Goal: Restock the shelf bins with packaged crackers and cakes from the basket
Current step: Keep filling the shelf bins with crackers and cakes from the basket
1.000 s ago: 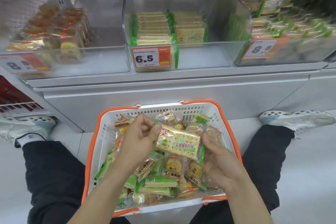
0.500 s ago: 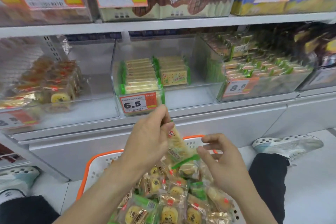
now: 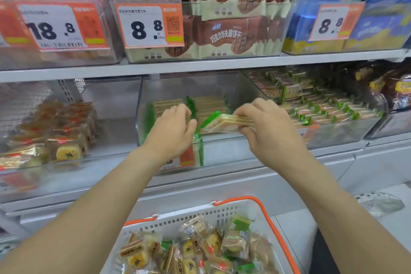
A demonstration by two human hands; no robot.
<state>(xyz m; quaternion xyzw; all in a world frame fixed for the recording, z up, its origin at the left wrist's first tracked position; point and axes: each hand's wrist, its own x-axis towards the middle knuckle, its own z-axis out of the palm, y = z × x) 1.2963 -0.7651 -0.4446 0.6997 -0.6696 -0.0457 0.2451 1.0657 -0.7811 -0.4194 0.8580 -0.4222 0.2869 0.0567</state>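
The shelf runs across the whole view in two tiers, and the clear middle bin on its lower tier serves as the landmark. Above that bin, on the upper tier, sits a bin of brown wafer packs with an orange price tag reading 8.8 on its front. Left of the middle bin is a clear bin holding yellow cakes in golden wrappers; right of it is a fuller bin of cracker packs with green ends. Inside the middle bin, rows of cracker packs stand toward the back.

Below the middle bin, at the bottom of the view, the white basket with an orange rim holds a loose heap of wrapped cakes and green-ended cracker packs.

Both bare arms reach up from the basket to the front of the middle bin. The right hand grasps a cracker pack by its right end, fingers curled over the top, holding it level over the bin's front edge with its green end pointing left. The left hand is just left of that pack, fingers loosely bent above the bin's front wall; whether it touches the pack or anything else I cannot tell, and it seems to hold nothing.
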